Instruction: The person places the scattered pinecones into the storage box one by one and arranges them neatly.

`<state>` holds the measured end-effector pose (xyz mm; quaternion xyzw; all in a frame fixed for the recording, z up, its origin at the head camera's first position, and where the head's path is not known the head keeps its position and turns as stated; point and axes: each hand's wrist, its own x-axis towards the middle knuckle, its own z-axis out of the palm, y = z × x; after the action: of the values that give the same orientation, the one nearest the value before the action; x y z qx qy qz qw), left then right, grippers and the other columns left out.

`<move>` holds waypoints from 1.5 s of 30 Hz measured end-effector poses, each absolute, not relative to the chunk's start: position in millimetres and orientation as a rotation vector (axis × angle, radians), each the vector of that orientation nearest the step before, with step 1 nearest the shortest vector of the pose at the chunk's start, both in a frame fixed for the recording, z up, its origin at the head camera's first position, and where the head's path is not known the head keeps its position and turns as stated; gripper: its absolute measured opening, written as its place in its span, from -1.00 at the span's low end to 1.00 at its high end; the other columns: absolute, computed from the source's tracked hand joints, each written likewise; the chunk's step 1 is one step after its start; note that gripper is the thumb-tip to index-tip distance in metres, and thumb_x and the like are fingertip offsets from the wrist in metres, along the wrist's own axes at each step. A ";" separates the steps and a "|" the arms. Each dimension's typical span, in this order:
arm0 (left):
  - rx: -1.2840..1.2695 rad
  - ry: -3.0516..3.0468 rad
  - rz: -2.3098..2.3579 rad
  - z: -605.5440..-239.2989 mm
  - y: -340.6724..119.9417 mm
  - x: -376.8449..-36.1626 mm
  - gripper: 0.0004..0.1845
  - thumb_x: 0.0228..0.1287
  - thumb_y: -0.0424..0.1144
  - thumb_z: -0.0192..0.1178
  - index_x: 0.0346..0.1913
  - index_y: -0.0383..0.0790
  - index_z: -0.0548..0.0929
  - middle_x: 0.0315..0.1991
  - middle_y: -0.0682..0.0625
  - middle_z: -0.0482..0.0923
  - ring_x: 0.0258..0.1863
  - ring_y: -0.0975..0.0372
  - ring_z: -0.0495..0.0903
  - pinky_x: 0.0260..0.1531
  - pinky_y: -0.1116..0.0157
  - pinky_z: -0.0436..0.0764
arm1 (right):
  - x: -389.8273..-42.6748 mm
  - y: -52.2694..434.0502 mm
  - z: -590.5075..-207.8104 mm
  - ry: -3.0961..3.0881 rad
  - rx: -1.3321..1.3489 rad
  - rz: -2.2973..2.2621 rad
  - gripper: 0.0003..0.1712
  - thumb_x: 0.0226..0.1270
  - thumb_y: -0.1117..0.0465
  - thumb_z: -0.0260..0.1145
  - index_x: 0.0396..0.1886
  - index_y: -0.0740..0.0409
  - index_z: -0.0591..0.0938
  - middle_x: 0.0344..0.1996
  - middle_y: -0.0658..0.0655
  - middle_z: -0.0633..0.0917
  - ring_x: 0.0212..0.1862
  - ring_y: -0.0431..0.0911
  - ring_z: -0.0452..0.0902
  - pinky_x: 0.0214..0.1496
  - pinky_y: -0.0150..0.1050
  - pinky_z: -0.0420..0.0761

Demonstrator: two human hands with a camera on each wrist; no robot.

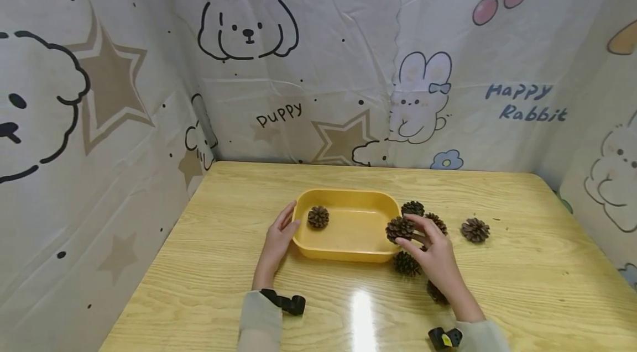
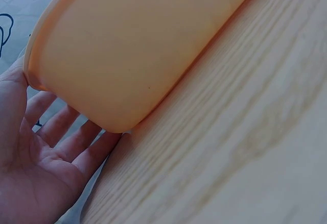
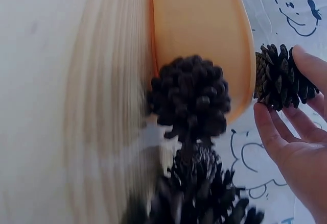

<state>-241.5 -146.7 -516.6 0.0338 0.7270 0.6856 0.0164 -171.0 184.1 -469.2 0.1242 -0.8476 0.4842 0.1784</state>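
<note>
Right hand (image 1: 438,252) pinched a pine cone (image 1: 400,229) in its curled fingertips, right at the yellow tray's (image 1: 348,255) right rim. Left hand (image 1: 278,238) lay with straight fingers against the tray's left end, gripping nothing. One cone (image 1: 318,216) sat inside the tray; loose cones (image 1: 475,229) lay scattered on the wooden table (image 1: 522,285) beside it.

tray (image 1: 348,253) mid-table (image 1: 522,285); one pinecone (image 1: 318,216) in it, loose pinecones (image 1: 475,229) right of tray.
</note>
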 end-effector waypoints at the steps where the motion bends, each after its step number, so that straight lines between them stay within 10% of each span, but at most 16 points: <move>1: 0.109 2.267 2.128 -516.2 -146.7 -241.3 -0.44 0.51 -0.22 0.02 0.50 0.00 0.24 0.51 -0.12 0.20 0.49 0.02 0.24 0.44 0.03 0.36 | -172.7 181.7 -469.1 -2.391 0.360 1.373 -0.40 0.24 0.30 0.40 0.28 0.20 0.49 0.16 0.22 0.55 0.07 -0.64 0.35 0.06 -0.73 0.51; 7: 0.106 2.257 2.135 -515.1 -147.8 -241.6 -0.45 0.51 -0.24 0.01 0.50 0.00 0.25 0.52 -0.11 0.19 0.49 0.03 0.24 0.44 0.03 0.35 | -182.9 165.5 -467.1 -2.411 0.367 1.374 -0.40 0.22 0.25 0.43 0.27 0.15 0.50 0.17 0.19 0.57 0.07 -0.66 0.33 0.06 -0.72 0.53; 14: 0.123 2.255 2.138 -517.8 -148.5 -242.3 -0.43 0.49 -0.17 0.05 0.50 0.02 0.24 0.52 -0.09 0.18 0.50 0.03 0.23 0.45 0.03 0.34 | -196.2 150.8 -467.1 -2.483 0.369 1.383 -0.41 0.24 0.20 0.41 0.27 0.10 0.50 0.17 0.19 0.56 0.21 0.12 0.51 0.17 -0.10 0.67; 45: 0.136 2.241 2.159 -518.9 -148.3 -241.9 -0.45 0.50 -0.19 0.04 0.49 0.02 0.26 0.51 -0.10 0.20 0.47 0.00 0.27 0.41 0.04 0.40 | -239.3 107.1 -467.1 -2.642 0.494 1.273 -0.39 0.18 0.26 0.45 0.23 0.24 0.49 0.14 0.29 0.57 0.19 0.22 0.52 0.16 0.06 0.67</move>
<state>-241.9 -148.3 -518.9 0.0437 0.7194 0.6931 0.0135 -239.3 107.1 -467.1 0.1655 -0.8852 0.4265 0.0839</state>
